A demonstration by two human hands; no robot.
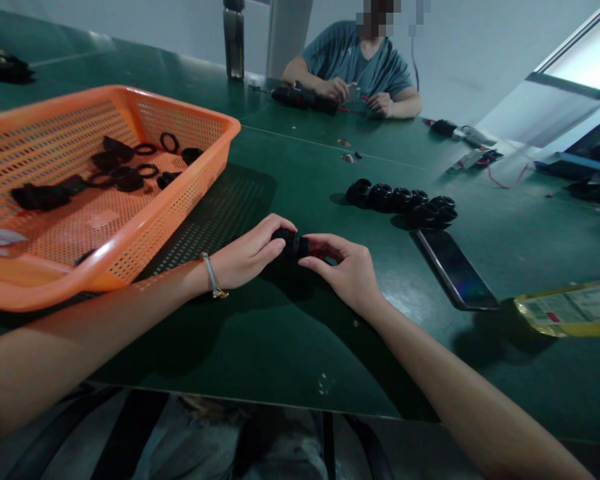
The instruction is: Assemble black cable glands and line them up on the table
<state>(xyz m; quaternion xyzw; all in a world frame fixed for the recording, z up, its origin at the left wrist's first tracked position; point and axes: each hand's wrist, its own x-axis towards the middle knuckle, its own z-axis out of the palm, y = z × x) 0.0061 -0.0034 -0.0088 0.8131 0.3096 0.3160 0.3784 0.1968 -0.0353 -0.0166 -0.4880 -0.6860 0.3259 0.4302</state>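
Between my two hands, a little above the green table (pixel 260 333), is a black round plastic fitting (pixel 295 245) with a raised ring around its middle. My left hand (pixel 253 253) is closed on its left end, thumb in front and fingers over the top. From the other side, the thumb and fingertips of my right hand (pixel 345 267) pinch the right end. Parts of the fitting are hidden by my fingers. Beyond my right hand, several similar black fittings (pixel 400 199) stand grouped on the table.
An orange basket (pixel 180 230) at left holds black rings (pixel 170 142) and other black parts (pixel 45 195). To the right lie a phone (pixel 457 270) and a yellow package (pixel 570 310). Across the table a person (pixel 353 63) handles small parts near a dark bottle (pixel 234 43).
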